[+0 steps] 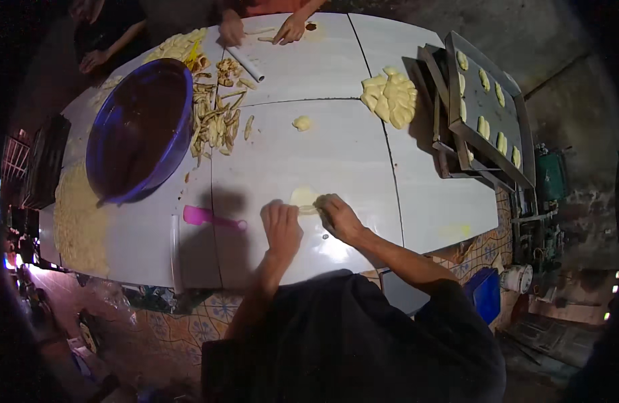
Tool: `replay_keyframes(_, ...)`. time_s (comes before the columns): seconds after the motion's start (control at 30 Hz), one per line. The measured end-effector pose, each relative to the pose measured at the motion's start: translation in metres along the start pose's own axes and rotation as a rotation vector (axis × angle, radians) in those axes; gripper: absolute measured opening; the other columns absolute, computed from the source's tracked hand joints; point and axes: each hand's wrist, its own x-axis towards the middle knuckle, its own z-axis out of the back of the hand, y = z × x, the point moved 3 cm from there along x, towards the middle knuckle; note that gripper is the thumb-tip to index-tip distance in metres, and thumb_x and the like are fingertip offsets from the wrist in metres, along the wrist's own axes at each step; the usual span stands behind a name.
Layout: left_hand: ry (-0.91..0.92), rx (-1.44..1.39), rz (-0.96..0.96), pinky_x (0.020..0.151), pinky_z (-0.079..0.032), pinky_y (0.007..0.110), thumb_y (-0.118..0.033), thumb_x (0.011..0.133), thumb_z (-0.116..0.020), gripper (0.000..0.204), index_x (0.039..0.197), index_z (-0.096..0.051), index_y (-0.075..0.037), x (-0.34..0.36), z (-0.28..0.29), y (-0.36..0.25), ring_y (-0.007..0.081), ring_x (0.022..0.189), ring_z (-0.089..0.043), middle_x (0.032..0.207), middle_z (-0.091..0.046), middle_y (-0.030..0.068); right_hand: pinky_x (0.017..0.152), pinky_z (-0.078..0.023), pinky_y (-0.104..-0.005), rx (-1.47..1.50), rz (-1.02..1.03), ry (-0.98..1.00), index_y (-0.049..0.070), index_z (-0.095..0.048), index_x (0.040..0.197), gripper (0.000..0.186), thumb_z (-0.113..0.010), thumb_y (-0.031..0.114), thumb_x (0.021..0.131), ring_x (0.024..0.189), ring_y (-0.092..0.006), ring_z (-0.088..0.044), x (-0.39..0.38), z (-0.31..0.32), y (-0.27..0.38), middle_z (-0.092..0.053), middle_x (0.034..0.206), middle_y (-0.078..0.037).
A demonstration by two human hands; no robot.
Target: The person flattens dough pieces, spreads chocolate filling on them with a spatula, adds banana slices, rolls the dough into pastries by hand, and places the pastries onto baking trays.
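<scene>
A small flat piece of pale dough (303, 197) lies on the white table in front of me, its near edge folded up into a roll. My left hand (282, 225) has its fingers closed at the left end of this dough. At the right end, my right hand (341, 218) pinches the dough with bent fingers. What lies inside the fold is hard to make out. Farther out sits a single lump of dough (301, 123). To the left of my hands rests a pink plastic scraper (201, 216) with a handle.
A purple basin (187, 121), dark inside, stands left beside a heap of banana-like strips (212, 124). At right are a dough pile (390, 97) and stacked metal trays (487, 121) with shaped dough. White tubes (246, 64) lie about. Co-workers' hands (291, 30) work across the table (289, 161).
</scene>
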Motion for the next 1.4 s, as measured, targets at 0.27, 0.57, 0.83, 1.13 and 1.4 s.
replay_keyframes(0.27, 0.182, 0.219, 0.322, 0.119, -0.005, 0.063, -0.034, 0.099, -0.047, 0.072, 0.152, -0.028, 0.011, 0.023, -0.021, -0.012, 0.0433, 0.153, -0.012, 0.162, -0.020, 0.0301, 0.121, -0.022, -0.0539, -0.340, -0.282, 0.110, -0.001, -0.028, 0.154, 0.068, -0.040, 0.043, 0.104, 0.152, -0.0388, -0.020, 0.014, -0.023, 0.004, -0.020, 0.163, -0.026)
replay_keyframes(0.57, 0.136, -0.417, 0.249, 0.113, -0.028, 0.055, -0.014, 0.097, -0.059, 0.070, 0.154, -0.024, 0.006, 0.089, -0.011, 0.031, 0.0416, 0.141, -0.039, 0.147, -0.050, 0.0224, 0.112, -0.039, -0.0465, 0.439, -0.223, -0.350, -0.004, -0.058, 0.133, 0.046, -0.047, 0.028, 0.102, 0.134, -0.0439, -0.047, 0.079, 0.012, -0.064, -0.055, 0.139, -0.027)
replay_keyframes(0.83, 0.095, -0.621, 0.280, 0.088, -0.055, 0.039, 0.012, 0.084, -0.065, 0.061, 0.142, -0.050, 0.000, 0.050, 0.024, 0.013, 0.0310, 0.104, -0.066, 0.117, -0.069, 0.0168, 0.098, -0.051, -0.0433, 0.342, -0.322, -0.023, -0.002, -0.067, 0.118, 0.030, -0.066, 0.006, 0.089, 0.115, -0.0377, -0.060, 0.038, 0.020, 0.003, -0.061, 0.129, -0.021)
replay_keyframes(1.13, 0.323, -0.588, 0.306, 0.102, -0.049, 0.041, 0.008, 0.080, -0.066, 0.050, 0.129, -0.064, -0.003, -0.077, 0.074, -0.055, 0.0320, 0.123, -0.057, 0.127, -0.064, 0.0180, 0.110, -0.043, -0.0427, 0.209, -0.266, 0.228, -0.001, -0.050, 0.141, 0.055, -0.062, 0.002, 0.087, 0.139, -0.0337, -0.045, -0.079, 0.039, 0.040, -0.051, 0.145, -0.020)
replay_keyframes(1.4, -0.339, -0.464, 0.598, 0.094, -0.049, 0.037, 0.004, 0.090, -0.060, 0.028, 0.118, -0.065, 0.002, -0.114, 0.069, 0.020, 0.0306, 0.107, -0.061, 0.118, -0.065, 0.0174, 0.117, -0.031, -0.0552, -0.535, 0.094, 0.399, 0.029, -0.046, 0.149, 0.066, -0.062, 0.010, 0.087, 0.151, -0.0332, -0.027, -0.071, 0.019, 0.025, -0.029, 0.161, -0.019)
